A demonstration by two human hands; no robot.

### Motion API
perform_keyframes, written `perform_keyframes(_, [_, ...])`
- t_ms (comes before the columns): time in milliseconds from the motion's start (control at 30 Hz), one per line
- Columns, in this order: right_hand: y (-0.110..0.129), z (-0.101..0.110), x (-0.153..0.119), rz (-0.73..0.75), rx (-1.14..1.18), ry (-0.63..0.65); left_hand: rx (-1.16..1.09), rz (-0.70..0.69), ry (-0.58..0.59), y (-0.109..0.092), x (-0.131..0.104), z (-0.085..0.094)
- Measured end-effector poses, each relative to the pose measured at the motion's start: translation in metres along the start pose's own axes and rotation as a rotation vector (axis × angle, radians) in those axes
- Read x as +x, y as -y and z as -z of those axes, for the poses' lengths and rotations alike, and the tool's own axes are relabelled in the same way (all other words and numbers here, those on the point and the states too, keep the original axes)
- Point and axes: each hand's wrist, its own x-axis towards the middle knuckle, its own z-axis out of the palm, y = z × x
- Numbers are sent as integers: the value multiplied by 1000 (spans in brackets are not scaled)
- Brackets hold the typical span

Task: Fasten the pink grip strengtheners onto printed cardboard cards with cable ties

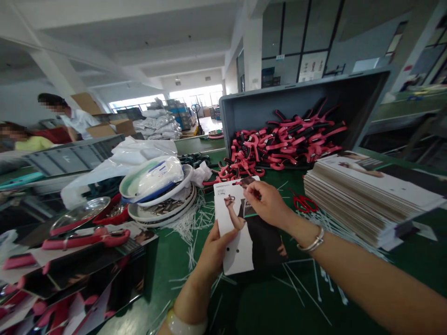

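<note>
My left hand (217, 245) holds a printed backing card (240, 253) by its lower left side, thumb on the front and fingers behind. The card is white and black, with a picture of an arm, and has small punched holes. At its upper right edge is my right hand (268, 203), thumb and fingertips pinched together near the top of the card. What they pinch, if anything, is too small to make out. White plastic ties (195, 218) lie loose on the green table around the card.
A grey crate (307, 88) on its side spills pink-and-black handled tools (265, 146). Right of me stands a stack of cards (352, 200), near red-handled scissors (304, 203). Left are stacked bowls (164, 200) and carded pink tools (87, 238). Two people work at far left.
</note>
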Motion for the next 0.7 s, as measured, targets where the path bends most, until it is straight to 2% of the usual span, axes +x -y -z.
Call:
perform_keyframes(100, [-6,18,2,4,-21,-39,3,-7,-30,-4,3,6])
perform_keyframes(167, [-13,34,-9,-68,-122,-5,0,-58,-92,-9,7,13])
perform_keyframes(200, [-17,41,-19,-113,-185,106,2,-93,-126,-11,10,17])
perform_keyframes(300, [-22,54,-60,-184,-330,768,53,-144,-190,-12,19,28])
perform_keyframes(333, [-21,53,-74,-202,-371,886,86,-133,-201,-11,22,31])
perform_keyframes(367, [-18,51,-86,-223,-422,937,119,-116,-207,-9,25,33])
perform_keyframes(433, [-10,42,-105,-247,-495,934,182,-98,-205,-6,29,35])
perform_keyframes(533, [0,29,-114,-268,-578,851,237,-92,-190,-7,30,37])
perform_keyframes(600, [-3,26,-111,-294,-631,826,233,-51,-170,-11,27,40])
perform_keyframes(700, [-22,34,-104,-362,-637,781,188,40,-115,-17,22,47])
